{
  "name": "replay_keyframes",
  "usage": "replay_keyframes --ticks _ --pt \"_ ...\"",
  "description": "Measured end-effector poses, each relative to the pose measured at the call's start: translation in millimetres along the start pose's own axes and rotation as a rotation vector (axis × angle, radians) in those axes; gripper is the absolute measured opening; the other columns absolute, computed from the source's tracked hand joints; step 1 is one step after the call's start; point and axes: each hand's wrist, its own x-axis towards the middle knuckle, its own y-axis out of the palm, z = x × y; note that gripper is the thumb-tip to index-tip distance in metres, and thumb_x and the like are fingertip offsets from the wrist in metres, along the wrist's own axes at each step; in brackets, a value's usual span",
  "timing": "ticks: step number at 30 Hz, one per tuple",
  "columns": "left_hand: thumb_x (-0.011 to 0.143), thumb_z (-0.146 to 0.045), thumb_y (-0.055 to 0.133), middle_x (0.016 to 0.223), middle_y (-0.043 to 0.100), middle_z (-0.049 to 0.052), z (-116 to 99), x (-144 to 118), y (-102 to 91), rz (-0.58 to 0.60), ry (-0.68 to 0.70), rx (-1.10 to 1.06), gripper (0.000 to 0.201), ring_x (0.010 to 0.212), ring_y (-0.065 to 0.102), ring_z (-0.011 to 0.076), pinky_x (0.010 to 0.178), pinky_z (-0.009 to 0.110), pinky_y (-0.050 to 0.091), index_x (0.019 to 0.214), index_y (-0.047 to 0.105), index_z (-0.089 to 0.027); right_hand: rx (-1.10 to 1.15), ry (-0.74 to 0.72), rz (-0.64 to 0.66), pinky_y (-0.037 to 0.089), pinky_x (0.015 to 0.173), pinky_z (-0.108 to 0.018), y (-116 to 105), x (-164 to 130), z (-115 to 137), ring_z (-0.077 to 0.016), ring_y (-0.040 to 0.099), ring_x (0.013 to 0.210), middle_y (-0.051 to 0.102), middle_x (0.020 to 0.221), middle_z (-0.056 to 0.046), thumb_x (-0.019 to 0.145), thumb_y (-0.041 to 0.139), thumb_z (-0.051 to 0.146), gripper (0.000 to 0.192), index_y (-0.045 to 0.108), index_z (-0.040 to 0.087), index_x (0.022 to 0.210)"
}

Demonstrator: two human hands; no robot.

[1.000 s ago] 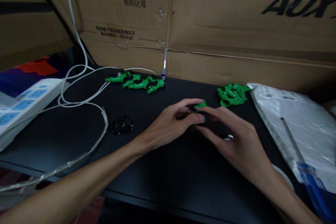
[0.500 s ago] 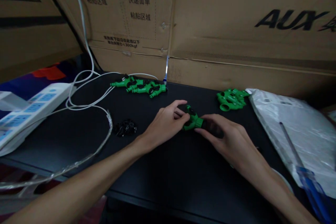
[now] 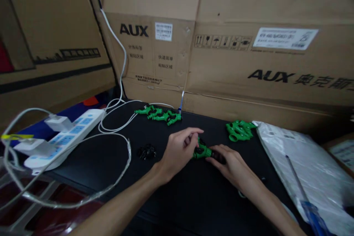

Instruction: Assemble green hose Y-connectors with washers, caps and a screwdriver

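Note:
Between my two hands, just above the black tabletop, is a green plastic Y-shaped hose connector (image 3: 202,152) with black parts. My left hand (image 3: 179,149) has its fingers curled and pinched at the connector's left side, partly covering it. My right hand (image 3: 228,160) grips the dark end on its right with thumb and fingers. Several similar green connectors with black parts (image 3: 166,115) lie in a row at the back left. A heap of green connector bodies (image 3: 240,130) sits at the back right. Left of my left hand lies a small pile of black parts (image 3: 146,151).
A white power strip (image 3: 94,116) with plugs and looping white cables (image 3: 121,136) occupies the left. On the right, a screwdriver (image 3: 311,210) rests on a white plastic package (image 3: 309,162). Large cardboard boxes (image 3: 221,62) wall off the back.
The camera view has tilted upward, showing more of the boxes. Both hands still hold the green connector; my left fingers have closed in further over its left side.

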Motion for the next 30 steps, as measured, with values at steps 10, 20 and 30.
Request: replay_keyframes --ticks 10,20,30 --pt "0.087 -0.01 0.053 0.072 0.077 0.004 19 -123 -25.6 0.317 -0.061 0.157 0.032 0.051 0.065 0.0111 0.051 0.016 0.046 0.108 0.076 -0.016 0.026 0.035 0.036 0.051 0.064 -0.031 18 42 46 -0.0209 0.066 0.069 0.069 0.076 -0.004 0.087 0.067 0.034 0.014 0.064 0.022 0.081" --pt "0.081 -0.008 0.055 0.085 0.082 0.005 44 -136 -9.0 0.121 0.116 0.19 0.038 0.062 0.076 0.0172 0.067 0.021 0.061 0.111 0.073 -0.023 0.083 0.036 0.23 0.059 0.077 -0.036 52 126 130 -0.0169 0.068 0.086 0.07 0.103 -0.005 0.099 0.063 0.041 0.028 0.066 0.015 0.109" --pt "0.095 -0.014 0.049 0.082 0.079 0.004 9 -124 -31.5 0.085 0.0 0.12 0.032 0.065 0.074 0.0156 0.068 0.022 0.061 0.115 0.072 -0.023 0.197 -0.06 0.156 0.059 0.085 -0.041 62 131 145 -0.0193 0.069 0.094 0.07 0.108 -0.007 0.099 0.062 0.04 0.029 0.067 0.015 0.113"
